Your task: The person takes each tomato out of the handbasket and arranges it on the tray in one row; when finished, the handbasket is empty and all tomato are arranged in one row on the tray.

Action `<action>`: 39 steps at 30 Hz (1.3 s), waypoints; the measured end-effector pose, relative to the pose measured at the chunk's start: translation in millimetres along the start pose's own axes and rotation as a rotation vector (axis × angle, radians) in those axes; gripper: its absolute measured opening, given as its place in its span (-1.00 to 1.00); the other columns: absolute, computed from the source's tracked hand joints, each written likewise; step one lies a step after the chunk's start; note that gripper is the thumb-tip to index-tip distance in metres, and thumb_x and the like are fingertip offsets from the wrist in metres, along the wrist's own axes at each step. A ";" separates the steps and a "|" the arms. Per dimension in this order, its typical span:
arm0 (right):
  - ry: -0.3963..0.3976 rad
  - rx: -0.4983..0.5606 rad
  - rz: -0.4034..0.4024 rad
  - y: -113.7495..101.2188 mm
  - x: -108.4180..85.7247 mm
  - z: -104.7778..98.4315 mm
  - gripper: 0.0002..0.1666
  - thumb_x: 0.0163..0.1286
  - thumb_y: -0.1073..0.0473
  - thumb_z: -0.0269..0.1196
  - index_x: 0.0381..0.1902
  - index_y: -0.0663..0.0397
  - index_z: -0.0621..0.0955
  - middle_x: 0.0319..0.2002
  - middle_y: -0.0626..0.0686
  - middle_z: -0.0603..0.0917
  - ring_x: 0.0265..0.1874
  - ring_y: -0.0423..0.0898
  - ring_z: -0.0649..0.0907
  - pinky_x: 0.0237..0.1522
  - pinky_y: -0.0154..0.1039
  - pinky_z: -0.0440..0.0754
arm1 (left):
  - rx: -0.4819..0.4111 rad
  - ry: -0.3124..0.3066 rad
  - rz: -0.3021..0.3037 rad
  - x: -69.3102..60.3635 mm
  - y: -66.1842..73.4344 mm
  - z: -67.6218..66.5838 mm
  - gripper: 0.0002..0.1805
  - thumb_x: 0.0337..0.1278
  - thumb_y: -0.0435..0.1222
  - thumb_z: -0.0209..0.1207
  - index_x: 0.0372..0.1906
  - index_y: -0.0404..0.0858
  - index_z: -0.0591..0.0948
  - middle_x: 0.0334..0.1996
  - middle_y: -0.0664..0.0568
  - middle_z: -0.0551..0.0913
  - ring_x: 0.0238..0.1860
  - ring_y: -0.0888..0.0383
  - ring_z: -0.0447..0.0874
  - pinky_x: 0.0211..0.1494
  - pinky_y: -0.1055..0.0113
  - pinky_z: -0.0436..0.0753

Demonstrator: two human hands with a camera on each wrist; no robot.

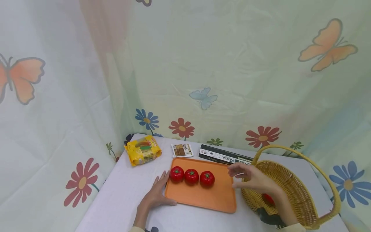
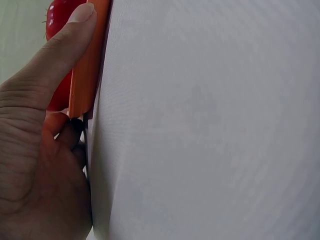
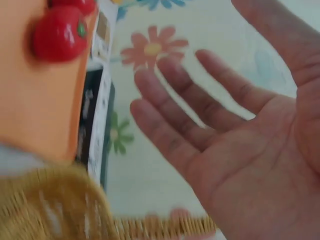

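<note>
An orange tray (image 1: pixel 200 198) lies on the table with three red tomatoes in a row, a left tomato (image 1: pixel 176 174), a middle tomato (image 1: pixel 191 177) and a right tomato (image 1: pixel 207 179). My left hand (image 1: pixel 155 195) rests at the tray's near left corner. Its fingers lie along the left side, and the thumb (image 2: pixel 67 42) touches the near edge. Over the tray's right edge hovers my right hand (image 1: pixel 255 178), fingers spread and nothing in it. Beneath the right forearm stands a wicker basket (image 1: pixel 292 180); a red thing (image 1: pixel 269 199) inside is partly hidden.
A yellow food packet (image 1: pixel 144 150) lies at the back left. Behind the tray are a small white and brown packet (image 1: pixel 182 150) and a long dark pasta box (image 1: pixel 223 154). The basket's tall handle (image 1: pixel 321 174) arches on the right. A floral curtain (image 1: pixel 203 64) hangs behind the table.
</note>
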State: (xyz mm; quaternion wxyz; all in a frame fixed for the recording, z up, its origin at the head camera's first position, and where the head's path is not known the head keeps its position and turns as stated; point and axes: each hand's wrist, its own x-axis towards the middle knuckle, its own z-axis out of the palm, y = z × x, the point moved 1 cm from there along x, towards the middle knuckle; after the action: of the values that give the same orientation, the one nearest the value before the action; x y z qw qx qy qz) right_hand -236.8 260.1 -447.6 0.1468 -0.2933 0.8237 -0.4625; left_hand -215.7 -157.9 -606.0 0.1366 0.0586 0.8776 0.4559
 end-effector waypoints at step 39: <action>0.035 -0.023 0.408 129.9 -58.6 -66.6 -0.47 0.34 0.30 0.54 0.11 0.51 0.58 0.01 0.28 0.73 0.01 0.22 0.73 0.04 0.03 0.83 | 0.017 0.004 -0.029 -4.4 3.2 0.5 0.46 -0.24 0.07 0.73 0.78 0.12 0.07 0.78 -0.09 -0.02 0.74 -0.39 -0.30 0.64 -0.52 -0.01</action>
State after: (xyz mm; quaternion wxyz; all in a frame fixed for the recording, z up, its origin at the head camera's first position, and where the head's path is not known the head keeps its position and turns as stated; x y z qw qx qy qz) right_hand -270.1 393.3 -524.2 0.2196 -0.1139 0.8738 -0.4187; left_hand -211.4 -156.6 -602.8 0.1412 0.0461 0.8825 0.4462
